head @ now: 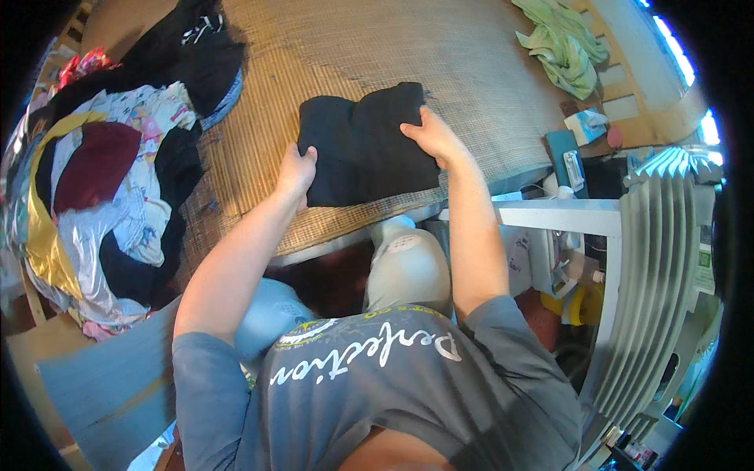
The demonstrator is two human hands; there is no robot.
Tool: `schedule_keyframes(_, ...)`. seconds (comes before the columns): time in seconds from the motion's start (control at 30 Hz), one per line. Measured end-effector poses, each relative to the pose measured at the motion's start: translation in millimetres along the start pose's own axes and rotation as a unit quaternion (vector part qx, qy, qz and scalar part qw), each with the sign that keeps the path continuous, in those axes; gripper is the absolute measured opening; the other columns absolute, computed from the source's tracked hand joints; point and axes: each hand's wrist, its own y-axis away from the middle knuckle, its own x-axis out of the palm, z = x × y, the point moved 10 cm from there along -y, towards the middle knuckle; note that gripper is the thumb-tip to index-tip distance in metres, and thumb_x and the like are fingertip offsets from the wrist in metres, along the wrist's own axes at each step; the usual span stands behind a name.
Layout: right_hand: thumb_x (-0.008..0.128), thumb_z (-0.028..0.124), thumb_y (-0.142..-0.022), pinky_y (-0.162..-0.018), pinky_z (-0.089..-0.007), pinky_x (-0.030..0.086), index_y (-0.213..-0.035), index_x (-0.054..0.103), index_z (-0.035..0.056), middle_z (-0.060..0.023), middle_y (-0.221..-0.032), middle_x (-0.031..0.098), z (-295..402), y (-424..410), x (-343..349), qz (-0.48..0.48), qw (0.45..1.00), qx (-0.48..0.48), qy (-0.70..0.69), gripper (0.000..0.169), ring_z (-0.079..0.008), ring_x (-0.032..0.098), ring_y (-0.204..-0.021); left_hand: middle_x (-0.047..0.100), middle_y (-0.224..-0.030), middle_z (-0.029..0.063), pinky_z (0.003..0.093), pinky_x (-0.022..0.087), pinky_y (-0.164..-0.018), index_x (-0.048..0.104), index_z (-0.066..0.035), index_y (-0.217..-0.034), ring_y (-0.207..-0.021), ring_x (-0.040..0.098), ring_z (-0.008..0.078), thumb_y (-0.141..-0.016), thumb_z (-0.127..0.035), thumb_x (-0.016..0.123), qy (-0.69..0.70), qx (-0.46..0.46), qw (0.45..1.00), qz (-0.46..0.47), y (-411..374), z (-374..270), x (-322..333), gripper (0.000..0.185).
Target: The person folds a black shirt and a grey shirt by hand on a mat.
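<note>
A black folded cloth garment [365, 147] is spread between my two hands at the near edge of a woven mat [271, 76]. My left hand [299, 171] grips its left side, thumb on top and the fingers mostly hidden behind or under the fabric. At its right edge, my right hand [435, 136] holds the cloth with the thumb on top; some fingers are hidden there too. The garment's top edge dips in the middle. Whether it touches the mat all along its underside, I cannot tell.
Heaped clothes [97, 171] lie at the left, beside black clothing [177, 59] with white cords. A green cloth [562, 53] lies at the upper right, with a tissue pack [586, 126] below it. A white frame [554, 215] and a pleated grey object [648, 282] stand at the right.
</note>
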Motion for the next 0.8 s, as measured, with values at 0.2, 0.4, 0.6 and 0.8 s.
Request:
schedule_keyframes(0.2, 0.058, 0.011, -0.081, -0.088, -0.0345, 0.041, -0.121, 0.041, -0.0081, -0.0194, -0.116, 0.052, 13.8, 0.1, 4.1, -0.032, 0.978, -0.047, -0.201, 0.047, -0.0272, 0.052, -0.105, 0.054, -0.106, 0.0183, 0.0341, 0.049, -0.075, 0.04, 0.005, -0.119, -0.091, 0.057, 0.0252, -0.089, -0.014, 0.049, -0.129, 0.117, 0.984, -0.029, -24.7, -32.5, -32.9, 0.037)
schedule_keyframes(0.4, 0.061, 0.011, -0.077, -0.078, -0.0346, 0.044, -0.107, 0.053, -0.0045, -0.0168, -0.098, 0.06, 39.5, -39.1, -22.2, -0.145, 0.945, -0.074, -0.282, 0.034, -0.0242, 0.056, -0.09, 0.061, -0.082, 0.0141, 0.0367, 0.047, -0.067, 0.051, -0.004, -0.104, -0.077, 0.06, 0.0276, -0.083, -0.024, 0.057, -0.358, 0.342, 0.83, -0.257, -24.9, -83.4, -106.5, 0.03)
schedule_keyframes(0.6, 0.062, 0.013, -0.075, -0.08, -0.0392, 0.043, -0.098, 0.054, -0.0041, -0.0218, -0.093, 0.061, 71.1, -74.3, -150.9, -0.441, 0.862, -0.172, -0.181, 0.03, -0.035, 0.057, -0.091, 0.045, -0.115, 0.0167, 0.043, 0.038, -0.087, 0.045, -0.006, -0.115, -0.106, 0.045, 0.0342, -0.078, -0.015, 0.061, -0.529, 0.448, 0.676, -0.25, -17.2, -70.7, -102.2, 0.041)
schedule_keyframes(0.8, 0.059, 0.017, -0.077, -0.077, -0.0393, 0.046, -0.095, 0.063, 0.0035, -0.0163, -0.095, 0.063, -113.5, -19.0, -244.6, -0.624, 0.76, 0.167, -0.072, 0.023, -0.0305, 0.06, -0.088, 0.041, -0.121, 0.0156, 0.0469, 0.029, -0.093, 0.044, -0.008, -0.119, -0.114, 0.039, 0.0315, -0.077, -0.016, 0.062, -0.541, 0.437, 0.695, -0.181, 1.5, -89.1, -40.5, 0.047)
